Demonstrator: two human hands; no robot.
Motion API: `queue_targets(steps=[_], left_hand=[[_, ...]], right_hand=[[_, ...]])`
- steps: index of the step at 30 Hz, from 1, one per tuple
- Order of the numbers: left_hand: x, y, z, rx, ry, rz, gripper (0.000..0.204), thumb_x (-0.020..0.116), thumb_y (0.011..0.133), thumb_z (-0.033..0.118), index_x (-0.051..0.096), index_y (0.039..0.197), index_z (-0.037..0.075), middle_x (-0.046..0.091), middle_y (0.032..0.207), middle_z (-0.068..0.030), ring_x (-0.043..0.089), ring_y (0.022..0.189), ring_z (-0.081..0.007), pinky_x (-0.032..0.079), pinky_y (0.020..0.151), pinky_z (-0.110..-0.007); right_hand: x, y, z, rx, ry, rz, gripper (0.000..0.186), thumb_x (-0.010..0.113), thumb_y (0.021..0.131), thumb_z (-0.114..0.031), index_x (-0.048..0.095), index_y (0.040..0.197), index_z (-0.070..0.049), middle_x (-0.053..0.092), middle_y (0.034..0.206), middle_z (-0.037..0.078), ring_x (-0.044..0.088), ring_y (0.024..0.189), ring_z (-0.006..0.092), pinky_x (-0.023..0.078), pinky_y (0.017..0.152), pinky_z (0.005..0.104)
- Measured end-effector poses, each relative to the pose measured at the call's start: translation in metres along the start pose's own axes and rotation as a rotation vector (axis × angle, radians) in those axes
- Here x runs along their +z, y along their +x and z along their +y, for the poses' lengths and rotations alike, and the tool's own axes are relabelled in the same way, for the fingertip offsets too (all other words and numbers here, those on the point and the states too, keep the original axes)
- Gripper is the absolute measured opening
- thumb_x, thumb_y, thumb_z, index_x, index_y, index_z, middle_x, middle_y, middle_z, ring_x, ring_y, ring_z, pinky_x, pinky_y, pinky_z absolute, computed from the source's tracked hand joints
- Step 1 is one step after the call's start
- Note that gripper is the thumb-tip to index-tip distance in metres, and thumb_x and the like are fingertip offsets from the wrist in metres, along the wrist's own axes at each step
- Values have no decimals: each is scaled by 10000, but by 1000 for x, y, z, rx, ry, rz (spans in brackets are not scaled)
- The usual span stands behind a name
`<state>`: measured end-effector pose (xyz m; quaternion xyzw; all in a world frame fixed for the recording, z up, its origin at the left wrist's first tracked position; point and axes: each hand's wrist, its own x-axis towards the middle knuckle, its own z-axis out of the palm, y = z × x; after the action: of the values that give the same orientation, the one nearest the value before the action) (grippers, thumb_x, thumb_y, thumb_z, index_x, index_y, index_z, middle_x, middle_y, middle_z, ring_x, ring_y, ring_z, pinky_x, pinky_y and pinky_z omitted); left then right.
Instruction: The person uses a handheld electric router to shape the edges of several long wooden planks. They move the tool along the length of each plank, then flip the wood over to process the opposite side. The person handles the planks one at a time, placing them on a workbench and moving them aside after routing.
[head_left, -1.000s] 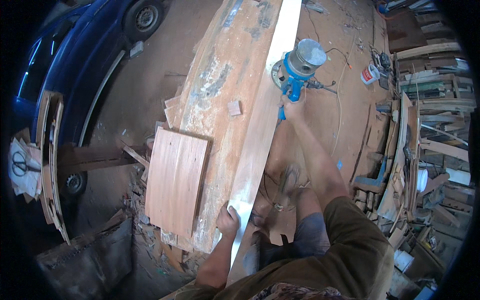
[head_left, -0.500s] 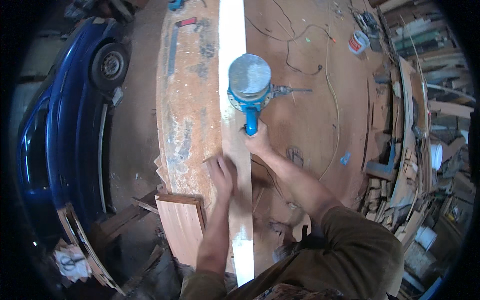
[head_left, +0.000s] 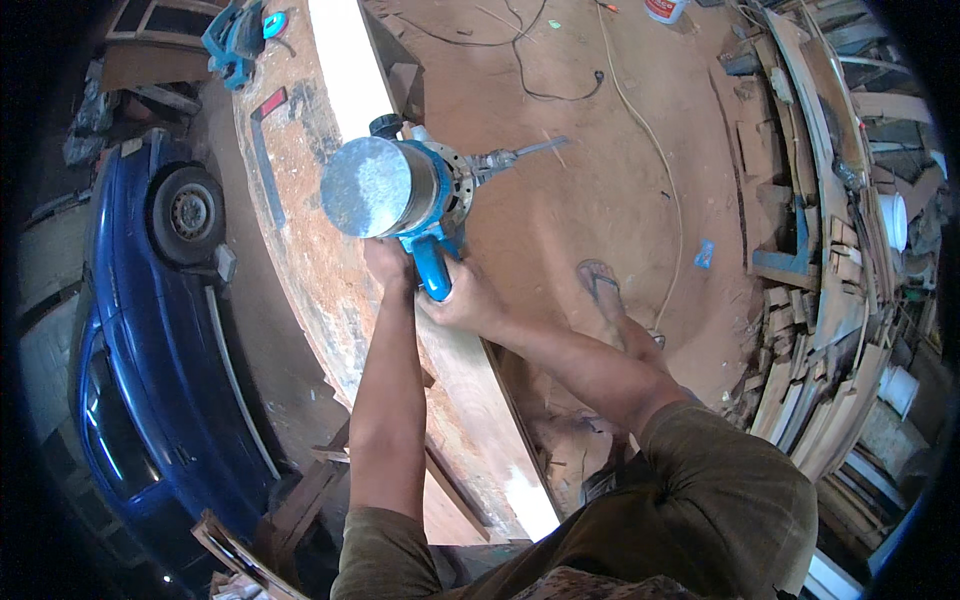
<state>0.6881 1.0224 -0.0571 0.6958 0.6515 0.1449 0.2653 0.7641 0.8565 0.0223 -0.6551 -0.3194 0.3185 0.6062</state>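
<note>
A blue and silver power router (head_left: 375,185) stands over a long pale plank (head_left: 465,375) on the workbench. Its round metal motor housing leans toward the left, and a metal rod juts out on the right. My right hand (head_left: 465,297) is closed round the router's blue handle (head_left: 432,270). Against the near side of the motor housing is my left hand (head_left: 386,262), whose fingers are mostly hidden behind the router and the wrist, so its hold cannot be made out. The plank's far part is brightly lit, and its near end lies beside my body.
A wooden workbench (head_left: 300,265) strewn with sawdust bears a metal square (head_left: 268,165) and blue tools (head_left: 235,45) farther off. Cables (head_left: 640,115) cross the floor on the right. Stacked timber (head_left: 815,330) lines the right side; a blue car (head_left: 150,330) stands on the left.
My view has turned, so the plank now slants up to the left. My left hand has gone from above the bench to the router. The router looks closer and more tilted, still in my right hand.
</note>
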Motion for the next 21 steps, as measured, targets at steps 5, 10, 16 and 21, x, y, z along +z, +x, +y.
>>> queue_targets(steps=[5,10,16,21], left_hand=[[0,2,-2,90,-66,7,706,284,1041,622,634,1198,30,704,1087,-289,641,1037,-522,494,865,-570],[-7,-9,27,-7,-8,20,707,285,1044,608,635,1116,-1,708,1001,-299,652,963,-525,488,822,-583],[4,4,-2,69,-54,34,682,294,1042,602,630,1060,8,710,944,-282,665,913,-508,493,788,-580],[4,1,3,121,-63,43,622,322,1047,572,625,1067,29,714,954,-252,669,908,-491,498,796,-566]], right_hand=[[-7,21,-12,10,32,-29,369,781,731,-171,606,1014,-14,678,807,244,666,793,476,538,731,539],[-11,43,-15,-33,23,-47,393,774,749,-146,600,1073,-4,674,808,252,668,790,476,537,706,528],[-10,74,-22,-117,77,42,384,792,784,-189,601,1061,-4,683,812,257,676,802,485,553,713,523],[-3,106,-14,6,-3,-13,371,803,806,-229,616,1040,-9,697,807,242,688,810,478,559,721,523]])
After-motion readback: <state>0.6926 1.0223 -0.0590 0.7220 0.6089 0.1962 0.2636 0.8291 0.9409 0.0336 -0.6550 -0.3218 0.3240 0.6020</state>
